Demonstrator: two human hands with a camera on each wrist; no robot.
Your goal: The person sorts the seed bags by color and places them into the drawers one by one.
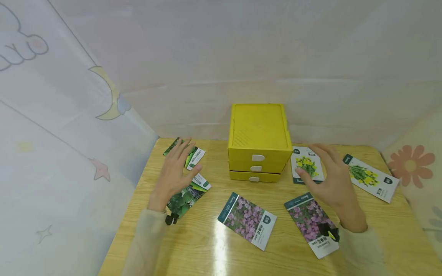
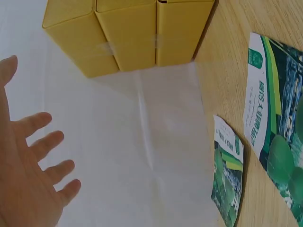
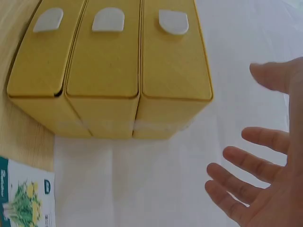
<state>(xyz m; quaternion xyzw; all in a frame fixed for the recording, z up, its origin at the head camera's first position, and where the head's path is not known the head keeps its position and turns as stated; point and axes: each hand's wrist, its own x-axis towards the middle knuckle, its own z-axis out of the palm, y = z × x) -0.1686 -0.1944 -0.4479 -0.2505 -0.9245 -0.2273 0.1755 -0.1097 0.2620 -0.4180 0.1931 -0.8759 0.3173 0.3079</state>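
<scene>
My left hand (image 1: 174,172) is held over the left of the table, fingers spread and empty. Below it lie two green-leaf seed packets: the far packet (image 1: 197,156) and the near packet (image 1: 186,201), both partly covered by the hand in the head view. On the right, my right hand (image 1: 333,184) is likewise spread and empty. It overlaps the edge of an upright yellow-flower seed packet (image 1: 306,163), and a second yellow-flower packet (image 1: 373,177) lies slanted beyond it. Between the hands stands a yellow three-drawer box (image 1: 260,126) with white tabs (image 3: 108,20).
Nearer the front, a purple-flower seed packet (image 1: 246,220) lies in the middle. Another purple-flower packet (image 1: 307,218) is to its right, partly behind a black wrist fitting (image 1: 326,230). The box's bottom drawer (image 1: 254,176) protrudes slightly. A pale cloth wall (image 1: 193,76) borders the wooden table (image 1: 200,249).
</scene>
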